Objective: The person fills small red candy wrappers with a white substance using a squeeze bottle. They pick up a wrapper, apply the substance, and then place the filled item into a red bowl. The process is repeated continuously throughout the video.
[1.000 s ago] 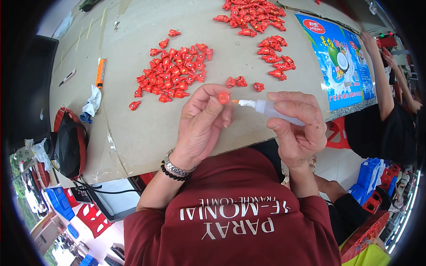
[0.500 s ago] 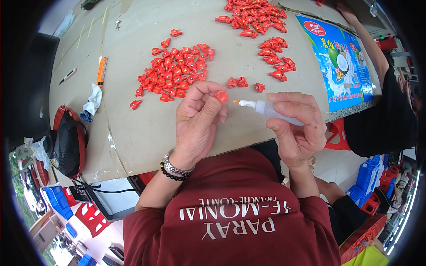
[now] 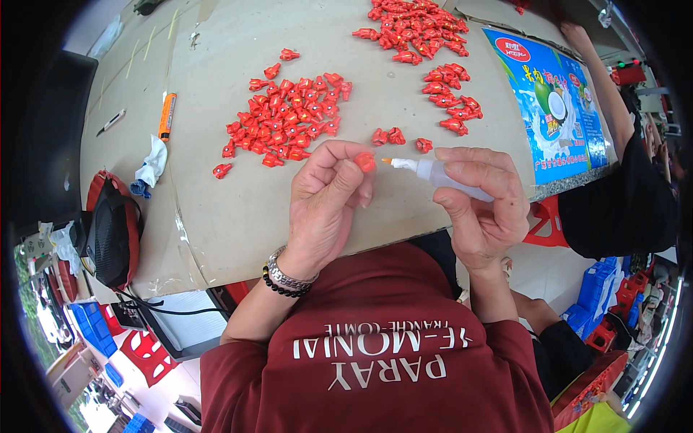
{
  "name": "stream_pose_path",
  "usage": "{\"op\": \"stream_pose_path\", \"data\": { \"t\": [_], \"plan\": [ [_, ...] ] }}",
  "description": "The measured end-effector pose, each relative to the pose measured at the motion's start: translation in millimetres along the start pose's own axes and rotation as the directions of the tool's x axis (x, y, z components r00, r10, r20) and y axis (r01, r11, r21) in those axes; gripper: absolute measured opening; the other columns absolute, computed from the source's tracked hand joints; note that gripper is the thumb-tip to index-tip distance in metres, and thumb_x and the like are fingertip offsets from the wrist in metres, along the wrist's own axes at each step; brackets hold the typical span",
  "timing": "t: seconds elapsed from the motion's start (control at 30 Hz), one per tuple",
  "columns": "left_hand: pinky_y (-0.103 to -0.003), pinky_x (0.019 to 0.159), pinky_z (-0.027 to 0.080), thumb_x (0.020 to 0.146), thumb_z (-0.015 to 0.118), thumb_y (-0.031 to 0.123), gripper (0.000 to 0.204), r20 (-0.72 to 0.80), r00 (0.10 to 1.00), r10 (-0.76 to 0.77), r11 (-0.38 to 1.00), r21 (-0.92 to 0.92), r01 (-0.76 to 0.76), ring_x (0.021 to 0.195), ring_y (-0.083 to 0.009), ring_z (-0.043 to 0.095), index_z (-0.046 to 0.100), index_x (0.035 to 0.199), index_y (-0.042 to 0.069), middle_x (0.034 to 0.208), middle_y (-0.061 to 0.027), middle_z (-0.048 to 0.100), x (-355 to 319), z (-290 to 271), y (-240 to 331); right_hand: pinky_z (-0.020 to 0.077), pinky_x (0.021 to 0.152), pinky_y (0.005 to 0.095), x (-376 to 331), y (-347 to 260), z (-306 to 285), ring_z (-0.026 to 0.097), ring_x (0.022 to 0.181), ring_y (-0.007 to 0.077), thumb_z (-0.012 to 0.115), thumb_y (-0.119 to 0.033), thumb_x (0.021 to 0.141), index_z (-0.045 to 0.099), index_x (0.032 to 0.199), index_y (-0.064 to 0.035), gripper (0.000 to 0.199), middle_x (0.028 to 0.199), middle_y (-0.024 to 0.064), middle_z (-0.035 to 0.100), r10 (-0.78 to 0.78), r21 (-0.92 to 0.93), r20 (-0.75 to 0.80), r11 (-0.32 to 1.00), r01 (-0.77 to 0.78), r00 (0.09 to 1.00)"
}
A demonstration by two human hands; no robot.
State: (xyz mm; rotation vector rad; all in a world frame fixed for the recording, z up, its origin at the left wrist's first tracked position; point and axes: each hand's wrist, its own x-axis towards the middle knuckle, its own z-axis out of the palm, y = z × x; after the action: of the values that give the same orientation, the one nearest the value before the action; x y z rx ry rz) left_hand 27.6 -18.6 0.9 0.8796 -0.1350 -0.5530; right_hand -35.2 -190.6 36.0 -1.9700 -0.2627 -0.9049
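Between the thumb and fingers of my left hand (image 3: 328, 191) is a small red plastic part (image 3: 365, 162), its round side turned to the right. My right hand (image 3: 487, 202) is closed around a translucent squeeze bottle (image 3: 462, 180) lying on its side. The bottle's white-wrapped nozzle ends in a thin orange tip (image 3: 388, 161), which points at the red part with a small gap between them. Just beyond my hands, a few loose red pieces (image 3: 395, 136) lie on the table. A pile of similar red pieces (image 3: 285, 119) sits past my left hand.
More red pieces (image 3: 422, 29) are heaped at the far side, with a row of them (image 3: 447, 94) nearer. A blue printed sheet (image 3: 552, 108) covers the right table end, beside another person's arm (image 3: 603, 76). At left lie an orange tube (image 3: 167, 117), a cutter knife (image 3: 110, 123), crumpled tissue (image 3: 151, 162) and a black-and-red pouch (image 3: 114, 234).
The left hand has shifted very slightly right and the red part has turned a little in its fingers. The right hand holds the bottle almost in the same place.
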Motion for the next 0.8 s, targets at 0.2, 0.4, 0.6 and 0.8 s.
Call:
{"op": "stream_pose_path", "data": {
  "t": [0.2, 0.4, 0.6, 0.8],
  "plan": [
    [-0.024, 0.060, 0.038, 0.094, 0.058, 0.019, 0.018, -0.008, 1.000, 0.015, 1.000, -0.001, -0.015, 0.065, -0.0102, 0.047, 0.056, 0.101, 0.003, 0.072, -0.0029, 0.052, -1, -2, 0, 0.0521, 0.063, 0.0282, 0, 0, 1, 0.065, 0.079, 0.0239, 0.076, 0.000, 0.071, 0.062, 0.095, 0.0029, 0.029, 0.090, 0.0165, 0.067, -0.017, -0.013, 0.001, 1.000, 0.017, 1.000],
    [-0.023, 0.059, 0.038, 0.093, 0.059, 0.019, 0.017, -0.016, 1.000, 0.019, 0.999, -0.033, -0.019, 0.067, -0.0101, 0.047, 0.056, 0.102, 0.004, 0.077, -0.0017, 0.053, 0, -3, 0, 0.0504, 0.066, 0.0271, -3, 1, 1, 0.063, 0.085, 0.0218, 0.076, -0.013, 0.077, 0.059, 0.098, -0.0001, 0.029, 0.099, 0.0175, 0.065, 0.062, 0.076, -0.034, 0.995, -0.059, 0.998],
    [-0.022, 0.059, 0.040, 0.093, 0.060, 0.019, 0.020, -0.036, 0.999, -0.027, 0.990, -0.136, 0.022, 0.067, -0.0084, 0.049, 0.057, 0.104, 0.002, 0.085, -0.0017, 0.058, -1, -10, 1, 0.0509, 0.067, 0.0287, 9, 14, -5, 0.062, 0.082, 0.0194, 0.070, 0.005, 0.074, 0.055, 0.106, 0.0021, 0.035, 0.100, 0.0131, 0.060, 0.582, 0.509, -0.081, 0.722, -0.469, 0.809],
    [-0.022, 0.057, 0.036, 0.090, 0.063, 0.024, 0.029, -0.044, 0.997, -0.069, 0.990, -0.123, 0.063, 0.067, -0.0098, 0.047, 0.058, 0.110, 0.004, 0.085, -0.0019, 0.055, -6, -8, 3, 0.0552, 0.067, 0.0298, 12, 35, -16, 0.065, 0.076, 0.0184, 0.066, 0.009, 0.074, 0.055, 0.099, 0.0018, 0.028, 0.091, 0.0076, 0.060, 0.742, 0.514, 0.055, 0.553, -0.656, 0.669]
  ]
}}
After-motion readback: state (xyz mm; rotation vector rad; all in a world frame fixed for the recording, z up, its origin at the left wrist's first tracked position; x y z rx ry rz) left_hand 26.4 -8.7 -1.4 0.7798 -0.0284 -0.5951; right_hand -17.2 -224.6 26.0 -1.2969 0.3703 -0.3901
